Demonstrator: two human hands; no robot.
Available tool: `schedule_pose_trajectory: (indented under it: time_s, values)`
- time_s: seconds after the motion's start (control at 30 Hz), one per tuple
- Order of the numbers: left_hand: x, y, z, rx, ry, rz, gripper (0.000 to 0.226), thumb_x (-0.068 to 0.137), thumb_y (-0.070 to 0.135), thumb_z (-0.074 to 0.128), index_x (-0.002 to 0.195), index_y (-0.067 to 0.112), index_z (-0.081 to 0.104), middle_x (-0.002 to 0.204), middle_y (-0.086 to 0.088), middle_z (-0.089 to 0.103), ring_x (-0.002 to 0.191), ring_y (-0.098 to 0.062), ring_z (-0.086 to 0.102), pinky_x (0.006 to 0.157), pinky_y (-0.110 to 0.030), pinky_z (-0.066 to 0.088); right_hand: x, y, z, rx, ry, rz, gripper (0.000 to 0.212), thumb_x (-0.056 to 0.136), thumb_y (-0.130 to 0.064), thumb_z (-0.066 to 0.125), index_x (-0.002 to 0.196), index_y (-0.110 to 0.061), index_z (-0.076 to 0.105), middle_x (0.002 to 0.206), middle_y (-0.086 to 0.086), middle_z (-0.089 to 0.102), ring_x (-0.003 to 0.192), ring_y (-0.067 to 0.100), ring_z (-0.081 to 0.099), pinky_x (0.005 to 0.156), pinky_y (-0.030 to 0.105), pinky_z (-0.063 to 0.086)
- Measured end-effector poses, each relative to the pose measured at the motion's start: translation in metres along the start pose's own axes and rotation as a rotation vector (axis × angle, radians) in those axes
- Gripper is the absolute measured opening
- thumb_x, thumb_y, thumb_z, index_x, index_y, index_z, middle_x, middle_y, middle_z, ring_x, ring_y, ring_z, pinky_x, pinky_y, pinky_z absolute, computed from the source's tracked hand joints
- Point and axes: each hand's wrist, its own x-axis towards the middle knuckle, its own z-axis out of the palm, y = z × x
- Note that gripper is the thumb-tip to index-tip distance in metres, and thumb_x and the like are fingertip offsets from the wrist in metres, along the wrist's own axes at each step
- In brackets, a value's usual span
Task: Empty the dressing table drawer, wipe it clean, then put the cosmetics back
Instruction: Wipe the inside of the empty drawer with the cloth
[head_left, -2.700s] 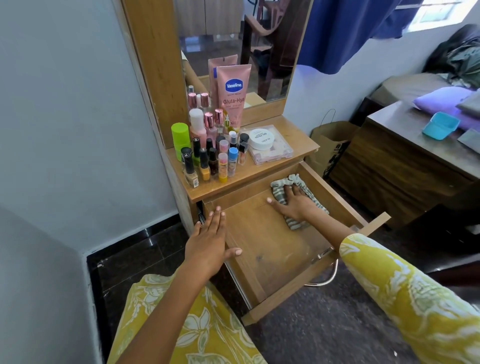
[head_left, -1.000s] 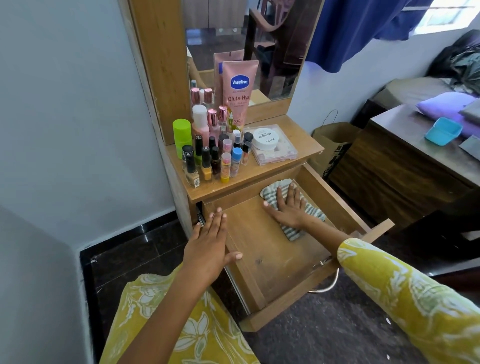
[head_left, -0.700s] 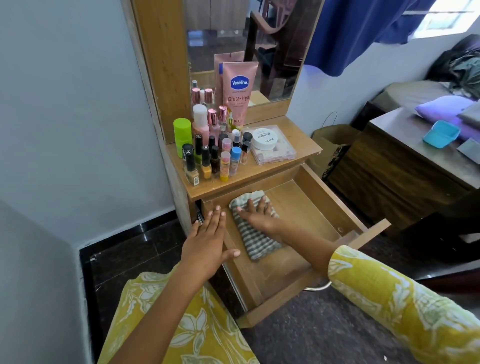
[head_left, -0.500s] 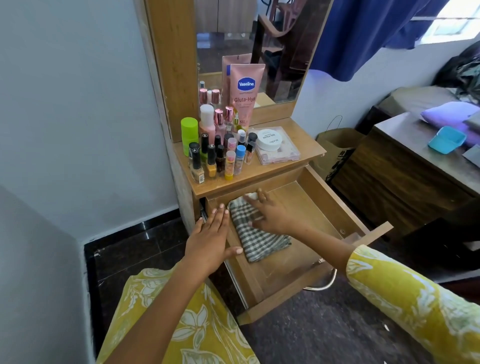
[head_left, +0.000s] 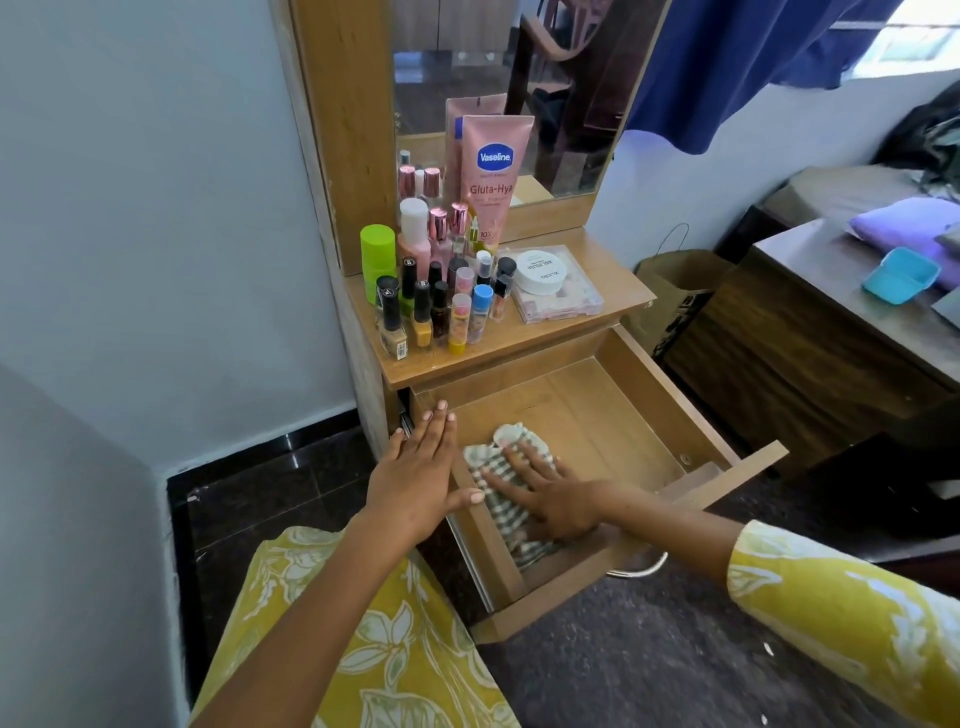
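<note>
Clearly we are mid-wipe: our right hand (head_left: 558, 499) lies flat on the checked cloth (head_left: 501, 470), fingers straight and slightly spread, pressing it onto the floor of the open drawer (head_left: 613, 415) near its left wall. Our left hand (head_left: 418, 480) rests on that left wall's top edge, fingers straight and together, thumb hooked over the inner side — it seems to steady the drawer. We judge the cloth to be soft, light and limp; it will bunch and fold under a sliding palm, so it is best driven with a broad flat hand, or pinched at a gathered edge when lifted out. It is pale with dark green-grey checks, rumpled at the far end beyond our fingertips and running back under the palm toward the drawer front. The drawer's wood looks bare otherwise. The cosmetics (head_left: 441, 306) stand crowded on the dressing table top (head_left: 618, 291) above — small bottles likely to topple, better taken one or two at a time by the body.
</note>
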Motion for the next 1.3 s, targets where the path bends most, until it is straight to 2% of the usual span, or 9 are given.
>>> schedule_pose_trajectory:
  time_s: [0.27,0.43,0.63,0.73,0.83,0.97,1.1,1.2,1.3]
  values:
    - [0.0,0.0,0.001,-0.01,0.004,-0.009,0.091,0.091,0.061,0.033,0.144,0.012,-0.024,0.149,-0.005,-0.033,0.141,-0.017,-0.022,0.116,-0.039,-0.006,-0.039,0.102,-0.005,0.043,-0.03,0.333,0.089,0.092,-0.06,0.038,0.14,-0.032,-0.031,0.149,0.012,-0.039,0.138,0.031,-0.032,0.115,0.053,-0.005]
    - [-0.001,0.0,0.001,-0.016,0.005,-0.005,0.091,0.091,0.06,0.033,0.144,0.012,-0.023,0.149,-0.004,-0.033,0.141,-0.017,-0.022,0.116,-0.04,-0.005,-0.027,0.052,-0.006,0.036,-0.044,0.241,0.094,0.092,-0.06,0.036,0.138,-0.023,-0.037,0.142,0.021,-0.042,0.133,0.039,-0.036,0.113,0.057,-0.008]
    - [0.0,-0.001,0.0,-0.008,0.004,-0.001,0.09,0.092,0.06,0.033,0.144,0.012,-0.023,0.149,-0.004,-0.033,0.141,-0.017,-0.022,0.115,-0.039,-0.006,0.001,-0.026,0.0,0.004,-0.015,0.032,0.09,0.096,-0.043,0.044,0.14,-0.029,-0.033,0.139,0.015,-0.048,0.126,0.031,-0.044,0.112,0.055,-0.01]
    - [0.001,-0.001,0.0,-0.011,0.002,-0.003,0.091,0.091,0.06,0.033,0.145,0.012,-0.022,0.15,-0.004,-0.033,0.141,-0.017,-0.022,0.115,-0.039,-0.006,-0.008,-0.012,-0.016,0.053,0.005,-0.052,0.086,0.096,-0.037,0.048,0.145,-0.031,-0.023,0.147,0.013,-0.04,0.135,0.031,-0.036,0.116,0.055,-0.005]
    - [0.001,0.0,-0.001,-0.021,0.003,-0.008,0.091,0.091,0.06,0.033,0.146,0.012,-0.021,0.15,-0.004,-0.032,0.141,-0.017,-0.022,0.115,-0.039,-0.006,-0.013,0.009,-0.028,0.075,0.07,-0.096,0.096,0.087,-0.045,0.06,0.148,-0.031,-0.013,0.153,0.008,-0.03,0.141,0.03,-0.026,0.118,0.054,-0.002]
    - [0.001,-0.001,0.001,-0.01,0.011,-0.008,0.09,0.092,0.06,0.033,0.146,0.012,-0.021,0.15,-0.004,-0.032,0.141,-0.017,-0.022,0.116,-0.04,-0.006,-0.002,0.002,-0.01,-0.067,0.103,-0.074,0.115,0.076,-0.05,0.071,0.147,-0.032,-0.018,0.151,0.006,-0.035,0.138,0.029,-0.032,0.115,0.046,-0.009]
    - [0.0,-0.001,0.001,-0.01,0.009,-0.003,0.091,0.091,0.061,0.033,0.146,0.012,-0.021,0.15,-0.004,-0.032,0.141,-0.017,-0.022,0.115,-0.04,-0.006,-0.003,0.014,-0.007,-0.138,0.14,-0.03,0.122,0.071,-0.053,0.073,0.145,-0.034,-0.022,0.144,0.0,-0.039,0.139,0.026,-0.029,0.115,0.048,-0.008]
    - [0.0,0.0,0.001,-0.003,0.01,-0.002,0.09,0.091,0.061,0.032,0.146,0.012,-0.021,0.15,-0.004,-0.032,0.141,-0.017,-0.021,0.115,-0.04,-0.006,-0.016,0.046,-0.011,-0.167,0.135,0.083,0.125,0.07,-0.049,0.075,0.144,-0.032,-0.024,0.141,-0.001,-0.039,0.14,0.024,-0.025,0.113,0.046,-0.01]
    - [0.0,0.0,0.001,-0.003,0.011,-0.007,0.09,0.091,0.061,0.031,0.145,0.012,-0.022,0.15,-0.005,-0.032,0.141,-0.017,-0.021,0.116,-0.041,-0.006,-0.036,0.088,-0.013,-0.181,0.099,0.23,0.126,0.071,-0.054,0.073,0.139,-0.031,-0.031,0.148,0.004,-0.035,0.143,0.028,-0.022,0.114,0.045,-0.009]
